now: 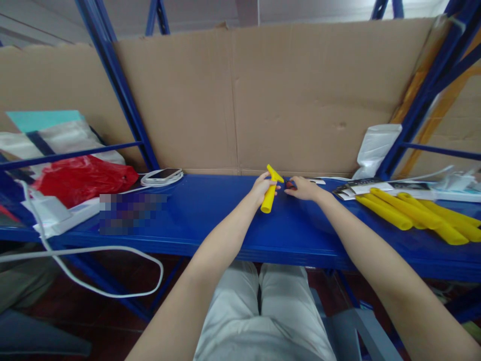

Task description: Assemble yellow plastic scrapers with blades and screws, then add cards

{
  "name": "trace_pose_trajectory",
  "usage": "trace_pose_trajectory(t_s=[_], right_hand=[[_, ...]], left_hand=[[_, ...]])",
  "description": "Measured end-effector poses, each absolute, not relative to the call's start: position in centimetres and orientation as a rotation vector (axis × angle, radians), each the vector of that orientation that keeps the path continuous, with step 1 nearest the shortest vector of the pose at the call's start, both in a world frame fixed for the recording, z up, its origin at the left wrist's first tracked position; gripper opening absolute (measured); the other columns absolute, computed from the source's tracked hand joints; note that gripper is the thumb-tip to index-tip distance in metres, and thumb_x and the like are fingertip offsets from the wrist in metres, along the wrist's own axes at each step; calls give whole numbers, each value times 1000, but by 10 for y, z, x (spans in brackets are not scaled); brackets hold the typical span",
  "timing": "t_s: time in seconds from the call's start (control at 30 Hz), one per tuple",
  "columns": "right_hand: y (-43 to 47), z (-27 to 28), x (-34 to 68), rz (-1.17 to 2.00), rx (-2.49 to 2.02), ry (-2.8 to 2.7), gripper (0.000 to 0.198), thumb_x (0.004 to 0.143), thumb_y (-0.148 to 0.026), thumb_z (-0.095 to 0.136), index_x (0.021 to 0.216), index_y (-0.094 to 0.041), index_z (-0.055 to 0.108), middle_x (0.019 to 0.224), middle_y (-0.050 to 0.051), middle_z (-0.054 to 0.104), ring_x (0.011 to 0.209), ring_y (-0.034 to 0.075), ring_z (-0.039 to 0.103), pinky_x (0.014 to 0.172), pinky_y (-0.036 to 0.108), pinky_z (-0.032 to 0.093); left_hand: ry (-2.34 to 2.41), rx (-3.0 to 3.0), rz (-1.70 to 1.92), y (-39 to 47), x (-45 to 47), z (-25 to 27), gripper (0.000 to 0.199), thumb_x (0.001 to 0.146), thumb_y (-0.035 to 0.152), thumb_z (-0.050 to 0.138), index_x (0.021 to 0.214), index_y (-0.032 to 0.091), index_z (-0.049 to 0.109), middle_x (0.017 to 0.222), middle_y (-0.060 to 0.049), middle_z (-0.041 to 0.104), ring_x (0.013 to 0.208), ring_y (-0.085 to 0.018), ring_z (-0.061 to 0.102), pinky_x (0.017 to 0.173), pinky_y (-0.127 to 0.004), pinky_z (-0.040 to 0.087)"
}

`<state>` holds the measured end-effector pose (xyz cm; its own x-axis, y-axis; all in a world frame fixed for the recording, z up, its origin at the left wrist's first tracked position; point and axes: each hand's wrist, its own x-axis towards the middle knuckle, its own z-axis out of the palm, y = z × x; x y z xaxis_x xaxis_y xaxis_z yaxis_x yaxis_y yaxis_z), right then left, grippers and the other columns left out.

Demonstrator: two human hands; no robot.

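My left hand point(260, 191) is closed around a yellow T-shaped tool point(268, 199) with a thick tubular handle and a short crosspiece at its upper end. The tool is tilted, its handle end pointing down toward me above the blue shelf surface point(221, 210). Just to its right, my right hand point(302, 188) has its fingers curled at a small dark reddish thing point(290, 185), too small to name. The two hands are close together but apart.
Several yellow tubes point(398, 208) lie at the right beside printed papers point(363, 188) and a white plastic bag point(376, 150). A cardboard sheet point(293, 95) walls off the back. Left are a coiled white cable with a phone point(165, 174), a red bag point(82, 178) and a power strip point(75, 215).
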<state>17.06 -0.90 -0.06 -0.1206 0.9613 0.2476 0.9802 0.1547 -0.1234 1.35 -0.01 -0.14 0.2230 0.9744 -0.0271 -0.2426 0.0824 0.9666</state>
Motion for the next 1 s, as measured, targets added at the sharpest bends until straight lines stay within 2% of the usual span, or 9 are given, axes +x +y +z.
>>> trace_pose_trajectory(t_s=[0.1,0.2,0.37,0.47,0.6,0.83,1.0], right_hand=[[-10,-1,171,51,-1970,-2280,51,75,-33,60,122,-14,50,112,15,62,101,24,60,84,31,45],[-8,-3,173,45,-1983,-2281,55,74,-27,60,126,-14,47,112,13,64,101,23,61,83,29,45],[-2,-4,179,-27,-1840,-2218,44,75,-16,49,118,-20,57,110,8,66,98,22,62,84,31,46],[1,-2,184,-116,-1691,-2011,33,79,-20,43,106,-23,62,103,6,68,93,23,63,83,34,46],[4,3,191,-235,-1568,-1696,26,82,-29,43,99,-20,61,93,11,67,87,26,62,78,37,46],[4,12,206,-272,-1481,-1303,27,84,-39,41,94,-17,54,88,15,63,86,27,58,79,39,42],[7,17,219,-261,-1382,-1124,30,85,-44,40,89,-17,51,86,12,60,83,24,57,79,39,41]], left_hand=[[998,1053,1149,6,11,-6,64,73,-3,45,132,22,36,100,-10,64,52,-9,59,43,-18,42],[1065,1042,1134,13,10,-11,64,72,-2,48,131,22,37,102,-11,64,55,-11,61,44,-19,43],[1080,1053,1094,16,9,-14,62,73,0,51,129,23,38,104,-11,64,53,-10,60,44,-19,43],[1070,1079,1064,14,9,-13,63,73,-2,48,130,23,35,105,-11,63,52,-9,58,43,-18,43],[1057,1108,1035,11,10,-12,65,72,-3,44,131,24,32,107,-10,62,56,-10,59,43,-18,42],[1055,1081,1023,9,11,-10,65,73,-3,43,132,23,31,108,-11,62,58,-10,60,44,-19,42],[1034,1055,1024,8,10,-9,61,74,-4,42,129,21,33,107,-11,62,53,-9,57,43,-19,41]])
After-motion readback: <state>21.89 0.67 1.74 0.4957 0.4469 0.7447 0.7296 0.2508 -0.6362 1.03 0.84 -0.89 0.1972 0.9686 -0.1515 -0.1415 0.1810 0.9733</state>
